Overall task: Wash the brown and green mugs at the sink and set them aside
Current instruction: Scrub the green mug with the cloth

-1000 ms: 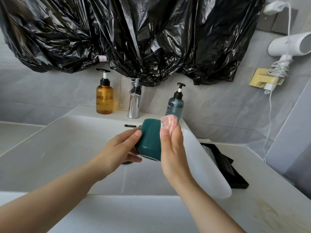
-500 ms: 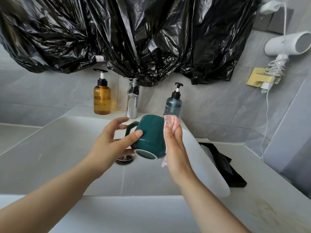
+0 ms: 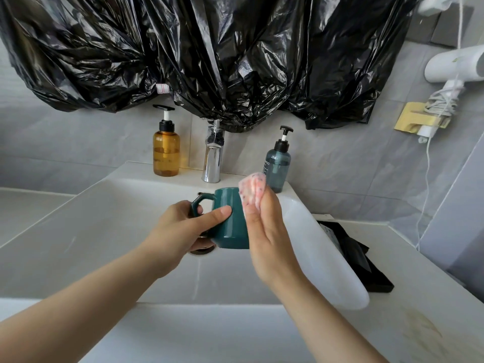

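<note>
Green mug held over the sink, axis tilted, mouth down, handle leftward; left hand wrapped around handle side, right hand pressing cloth flat against right wall.

Both forearms are reaching fwd, bare. L hand is curling round the green mug, thumb lying across its side, fingers tucked by the handle. R hand is standing edge-up w/ fingers straight, pressing a pink cloth against the mug's right side.
</note>
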{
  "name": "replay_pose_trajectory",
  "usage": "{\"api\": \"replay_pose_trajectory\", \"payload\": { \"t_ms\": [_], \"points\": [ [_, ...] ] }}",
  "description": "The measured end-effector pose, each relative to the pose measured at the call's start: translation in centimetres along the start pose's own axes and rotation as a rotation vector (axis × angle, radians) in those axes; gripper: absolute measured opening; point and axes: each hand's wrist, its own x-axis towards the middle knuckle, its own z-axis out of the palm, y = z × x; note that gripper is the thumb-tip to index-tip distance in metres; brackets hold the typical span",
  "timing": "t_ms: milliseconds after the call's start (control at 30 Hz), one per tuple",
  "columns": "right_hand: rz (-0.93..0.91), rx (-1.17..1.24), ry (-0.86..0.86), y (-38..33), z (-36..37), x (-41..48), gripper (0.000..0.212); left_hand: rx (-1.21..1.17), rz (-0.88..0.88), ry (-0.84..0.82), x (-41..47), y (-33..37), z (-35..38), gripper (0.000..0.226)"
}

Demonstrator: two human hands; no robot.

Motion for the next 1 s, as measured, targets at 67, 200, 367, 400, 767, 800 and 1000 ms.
{"api": "replay_pose_trajectory", "payload": {
  "t_ms": [67, 200, 367, 400, 767, 800, 1000],
  "points": [
    [0.046, 0.037, 0.002, -0.5, -0.3, 0.1, 0.029, -0.038, 0.003, 0.002, -0.1, -0.1, 0.2, 0.071],
    [0.238, 0.183, -0.049, -0.9, -1.6, 0.3, 0.046, -0.087, -0.021, -0.028, -0.5, 0.5, 0.0, 0.026],
    [0.194, 0.218, -0.061, -1.0, -1.4, 0.1, 0.057, -0.125, 0.031, -0.023, -1.5, 1.0, 0.1, 0.03],
    [0.148, 0.19, -0.05, -1.0, -1.2, -0.1, 0.048, -0.144, 0.04, -0.005, -1.6, 0.8, 0.3, 0.031],
    [0.065, -0.182, -0.04, 1.5, -0.3, 0.3, 0.048, -0.14, 0.041, 0.104, -1.8, -0.5, 3.4, 0.023],
    [0.096, -0.135, -0.021, 1.7, -0.3, 0.5, 0.049, -0.136, 0.037, 0.09, -1.8, -0.4, 3.3, 0.023],
    [0.108, 0.014, 0.023, 1.4, -0.5, 0.6, 0.053, -0.123, 0.02, 0.002, -1.0, 0.4, 2.2, 0.024]
  ]
}}
